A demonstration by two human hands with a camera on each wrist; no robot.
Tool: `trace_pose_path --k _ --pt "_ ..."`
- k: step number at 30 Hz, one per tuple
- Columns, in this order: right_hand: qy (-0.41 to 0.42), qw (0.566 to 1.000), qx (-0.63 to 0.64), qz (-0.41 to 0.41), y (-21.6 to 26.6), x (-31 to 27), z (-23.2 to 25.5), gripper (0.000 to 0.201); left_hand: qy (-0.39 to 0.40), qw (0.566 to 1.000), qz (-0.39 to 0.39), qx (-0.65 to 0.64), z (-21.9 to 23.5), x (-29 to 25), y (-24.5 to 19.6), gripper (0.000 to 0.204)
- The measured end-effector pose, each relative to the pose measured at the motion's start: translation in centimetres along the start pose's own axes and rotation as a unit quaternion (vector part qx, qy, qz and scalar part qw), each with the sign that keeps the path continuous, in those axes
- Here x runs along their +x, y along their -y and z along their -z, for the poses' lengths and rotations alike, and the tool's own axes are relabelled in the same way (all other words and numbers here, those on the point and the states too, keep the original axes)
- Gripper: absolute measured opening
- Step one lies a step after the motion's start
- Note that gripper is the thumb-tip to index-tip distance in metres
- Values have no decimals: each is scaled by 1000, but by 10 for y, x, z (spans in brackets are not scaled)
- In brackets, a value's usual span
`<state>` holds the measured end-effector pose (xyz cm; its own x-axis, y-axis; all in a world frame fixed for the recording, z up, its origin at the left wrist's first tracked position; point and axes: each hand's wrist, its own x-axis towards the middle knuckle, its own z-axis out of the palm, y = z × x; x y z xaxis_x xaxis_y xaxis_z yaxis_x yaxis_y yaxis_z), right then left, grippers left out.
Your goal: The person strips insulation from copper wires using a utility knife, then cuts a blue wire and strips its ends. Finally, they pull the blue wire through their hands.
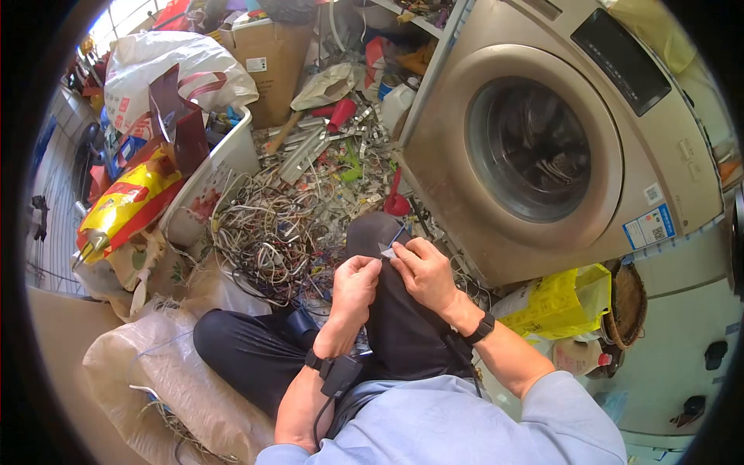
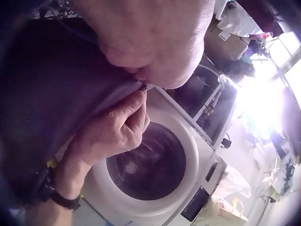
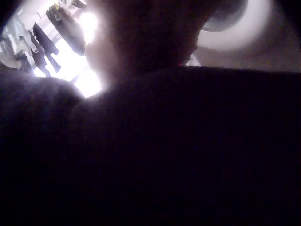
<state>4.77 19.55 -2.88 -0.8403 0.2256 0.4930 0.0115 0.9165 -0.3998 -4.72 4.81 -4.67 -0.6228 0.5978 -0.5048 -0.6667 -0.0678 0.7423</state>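
Observation:
Over the dark-trousered knee [image 1: 380,232], both hands meet at a small silvery-white piece [image 1: 387,251]. My right hand [image 1: 425,273] pinches it between thumb and forefinger, with a thin blue strip [image 1: 399,232] sticking up beside it. From the other side my left hand [image 1: 355,288] has its fingers curled, thumb and forefinger pinched together at the piece's lower edge. In the left wrist view the right hand's fingertips [image 2: 142,90] come right up to the large, near left hand [image 2: 155,42], with a sliver of the piece between. Dark cloth fills most of the right wrist view.
A tangle of wires [image 1: 267,225] and metal scraps [image 1: 310,151] covers the floor ahead. The washing machine [image 1: 434,139] stands close on the right, a yellow bag [image 1: 554,302] below it. A white bin [image 1: 209,186] and a woven sack [image 1: 178,364] lie left.

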Motion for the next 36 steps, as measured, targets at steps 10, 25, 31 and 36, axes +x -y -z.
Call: trace_pose_path --k 10,25,31,36 --pt "-1 1000 -6 4 0 2 3 28 -6 999 13 -42 1 -12 7 11" --pt "-13 999 -12 -39 -5 -5 3 27 7 997 54 -53 33 -55 12 10" --pt "-17 999 -20 -42 -9 -6 6 27 11 998 58 -32 50 -76 14 10" --pt "-28 998 -27 -52 -10 -7 6 28 18 998 62 -12 79 -100 14 10"
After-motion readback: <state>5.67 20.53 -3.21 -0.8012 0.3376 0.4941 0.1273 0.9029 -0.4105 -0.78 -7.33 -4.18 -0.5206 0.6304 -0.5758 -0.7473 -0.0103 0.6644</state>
